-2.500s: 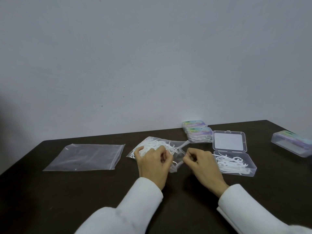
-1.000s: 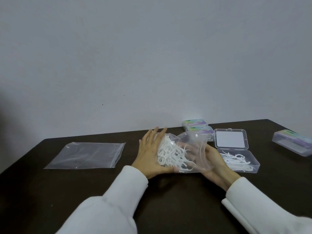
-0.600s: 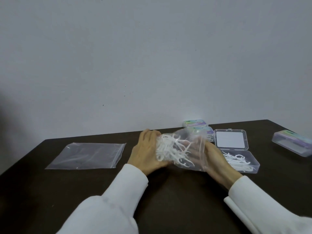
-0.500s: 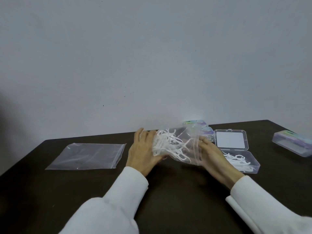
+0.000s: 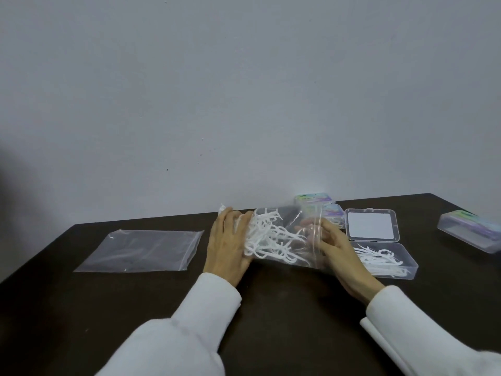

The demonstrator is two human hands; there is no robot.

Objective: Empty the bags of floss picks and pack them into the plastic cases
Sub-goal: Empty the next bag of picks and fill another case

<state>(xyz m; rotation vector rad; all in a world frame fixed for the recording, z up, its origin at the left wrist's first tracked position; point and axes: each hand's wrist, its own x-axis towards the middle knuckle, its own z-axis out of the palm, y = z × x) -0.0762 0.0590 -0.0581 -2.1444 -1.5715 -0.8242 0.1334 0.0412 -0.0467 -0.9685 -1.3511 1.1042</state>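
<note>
A clear plastic bag (image 5: 291, 226) full of white floss picks (image 5: 271, 240) is held just above the dark table (image 5: 271, 308), lying sideways with its mouth toward the right. My left hand (image 5: 226, 248) grips the bag's closed left end. My right hand (image 5: 336, 251) holds the bag's open right end, fingers at the mouth. Right of that hand lies an open clear plastic case (image 5: 404, 263) with several floss picks in its tray and its lid (image 5: 371, 223) flipped back.
An empty flat clear bag (image 5: 141, 249) lies at the left. Two closed cases with coloured labels (image 5: 325, 210) are stacked behind the held bag. Another closed case (image 5: 471, 230) sits at the far right near the table edge.
Both hands lifted the bag of picks off the table, opened its mouth and turned it sideways. It has since lowered slightly, with the mouth pointing toward the open case.
</note>
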